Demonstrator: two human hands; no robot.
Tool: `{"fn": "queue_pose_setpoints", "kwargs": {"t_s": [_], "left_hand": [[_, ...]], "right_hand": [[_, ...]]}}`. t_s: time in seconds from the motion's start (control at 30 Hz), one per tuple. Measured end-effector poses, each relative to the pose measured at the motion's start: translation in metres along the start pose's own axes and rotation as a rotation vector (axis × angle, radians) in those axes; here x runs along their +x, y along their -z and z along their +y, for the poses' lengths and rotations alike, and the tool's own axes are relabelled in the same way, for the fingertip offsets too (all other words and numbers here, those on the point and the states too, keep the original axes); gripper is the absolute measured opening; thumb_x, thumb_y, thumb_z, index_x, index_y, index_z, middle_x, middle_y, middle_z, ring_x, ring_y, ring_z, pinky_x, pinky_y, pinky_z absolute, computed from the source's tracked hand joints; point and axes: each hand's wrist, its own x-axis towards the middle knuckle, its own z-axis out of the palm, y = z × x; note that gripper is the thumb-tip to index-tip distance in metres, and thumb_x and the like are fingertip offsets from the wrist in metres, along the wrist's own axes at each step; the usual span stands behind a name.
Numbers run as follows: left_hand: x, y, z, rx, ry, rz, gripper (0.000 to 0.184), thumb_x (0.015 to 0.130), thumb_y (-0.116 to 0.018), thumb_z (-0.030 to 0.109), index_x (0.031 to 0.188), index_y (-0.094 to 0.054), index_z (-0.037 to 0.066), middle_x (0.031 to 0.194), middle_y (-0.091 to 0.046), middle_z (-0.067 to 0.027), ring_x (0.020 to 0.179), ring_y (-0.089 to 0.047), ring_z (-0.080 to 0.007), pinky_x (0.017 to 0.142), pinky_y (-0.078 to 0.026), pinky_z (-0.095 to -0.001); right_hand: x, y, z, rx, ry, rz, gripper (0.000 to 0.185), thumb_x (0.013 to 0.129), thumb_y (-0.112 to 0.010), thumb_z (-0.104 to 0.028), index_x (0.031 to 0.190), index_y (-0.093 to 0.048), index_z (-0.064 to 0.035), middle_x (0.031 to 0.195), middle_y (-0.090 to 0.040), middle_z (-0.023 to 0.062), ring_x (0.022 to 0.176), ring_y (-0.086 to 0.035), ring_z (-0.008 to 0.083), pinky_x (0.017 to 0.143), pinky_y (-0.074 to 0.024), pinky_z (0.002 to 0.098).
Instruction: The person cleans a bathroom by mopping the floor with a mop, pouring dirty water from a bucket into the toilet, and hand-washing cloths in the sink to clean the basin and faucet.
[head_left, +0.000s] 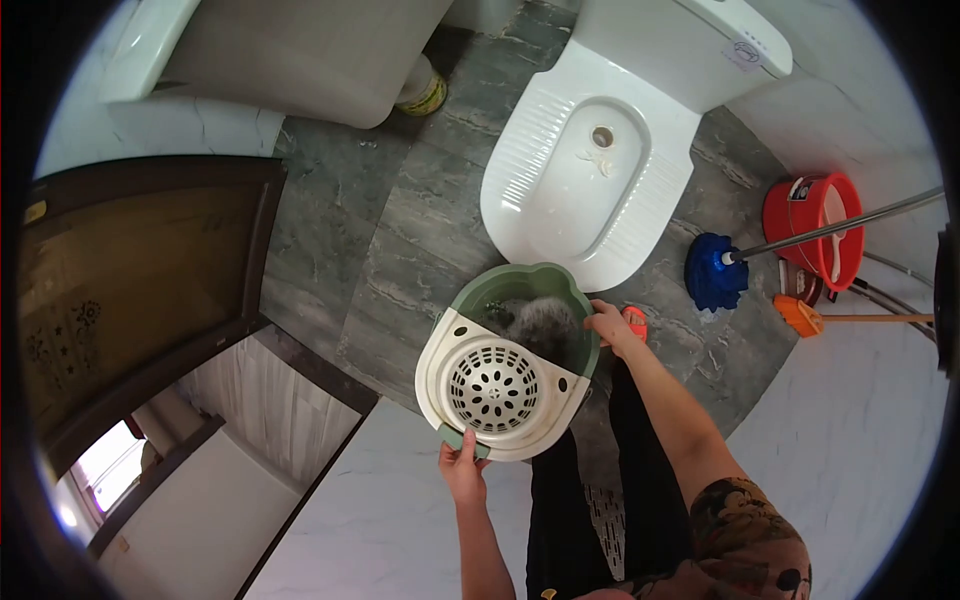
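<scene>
Between my hands is a green mop bucket [468, 292] with a white wringer basket [494, 388] fitted over its near half. Dark, murky water [545, 328] with grey foam shows in the uncovered half. My left hand [463, 468] grips the green tab at the bucket's near edge, thumb on top. My right hand [611, 326] is closed on the rim at the right side, its fingers partly hidden. Just beyond the bucket lies the front end of a white squat toilet [590, 262], its bowl holding a little pale residue.
At right are a blue mop head [716, 272] on a metal pole, a red bucket [812, 225] and an orange broom [798, 316]. A brown-framed door [150, 300] stands at left. A yellow-labelled container [424, 92] sits beside the vanity [290, 60]. Dark grey tiles [400, 240] cover the floor.
</scene>
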Motion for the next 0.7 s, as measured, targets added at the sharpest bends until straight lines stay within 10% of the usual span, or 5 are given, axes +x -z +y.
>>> {"fn": "queue_pose_setpoints", "kwargs": {"t_s": [0.7], "left_hand": [[-0.053, -0.198, 0.072, 0.148, -0.224, 0.042, 0.017, 0.083, -0.067, 0.009, 0.091, -0.055, 0.0, 0.082, -0.063, -0.0092, 0.063, -0.062, -0.0135, 0.045, -0.052, -0.0233]], "right_hand": [[0.054, 0.102, -0.041, 0.169, 0.146, -0.046, 0.046, 0.077, -0.058, -0.013, 0.119, -0.054, 0.0037, 0.101, -0.063, 0.0151, 0.087, -0.06, 0.0223, 0.077, -0.0464, 0.0328]]}}
